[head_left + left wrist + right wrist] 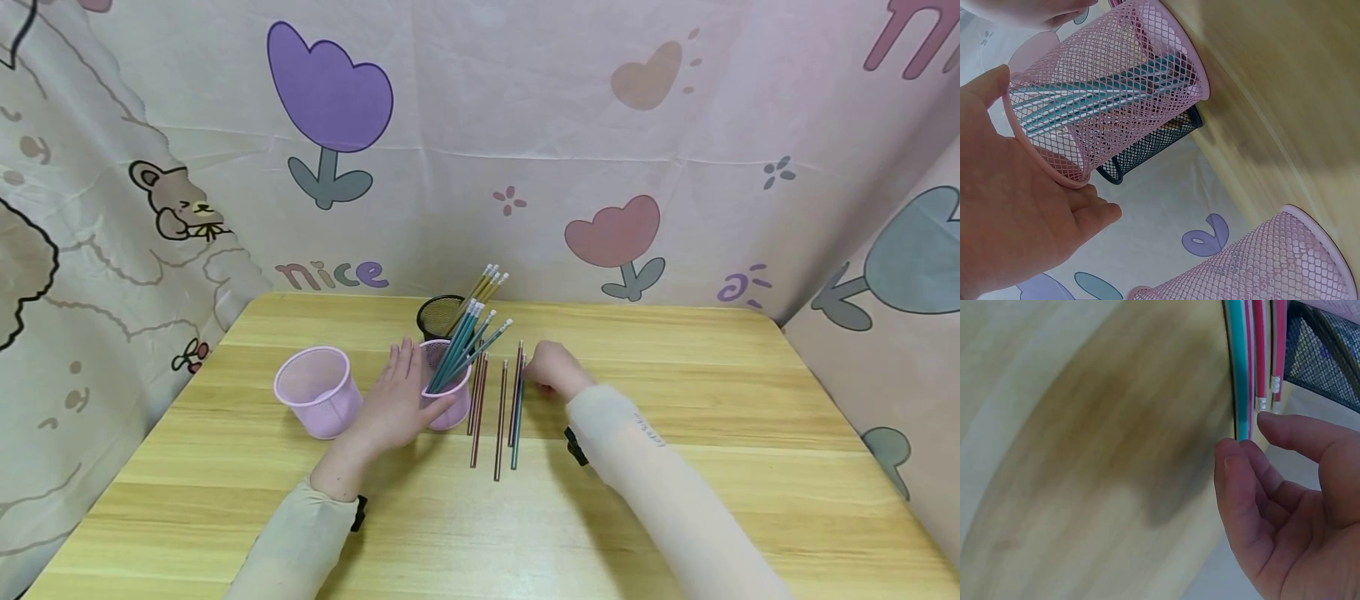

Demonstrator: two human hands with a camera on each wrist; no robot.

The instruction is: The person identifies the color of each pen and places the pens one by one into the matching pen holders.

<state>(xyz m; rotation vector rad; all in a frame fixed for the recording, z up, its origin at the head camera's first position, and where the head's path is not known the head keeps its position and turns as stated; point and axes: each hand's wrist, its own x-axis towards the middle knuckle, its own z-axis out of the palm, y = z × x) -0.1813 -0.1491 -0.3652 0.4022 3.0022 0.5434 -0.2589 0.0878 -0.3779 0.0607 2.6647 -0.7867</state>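
Observation:
My left hand grips a pink mesh cup with its fingers on the left wall and its thumb across the front. Several teal pencils stand in that cup. The left wrist view shows the palm of my left hand against the rim of the pink mesh cup. Several loose pencils lie side by side on the table to its right. My right hand rests at their far ends. Its curled fingertips touch the end of a teal pencil, with the thumb just beside it.
An empty pink mesh cup stands to the left on the wooden table. A black mesh cup with yellow pencils stands behind the held one. Printed cloth walls close in the back and both sides.

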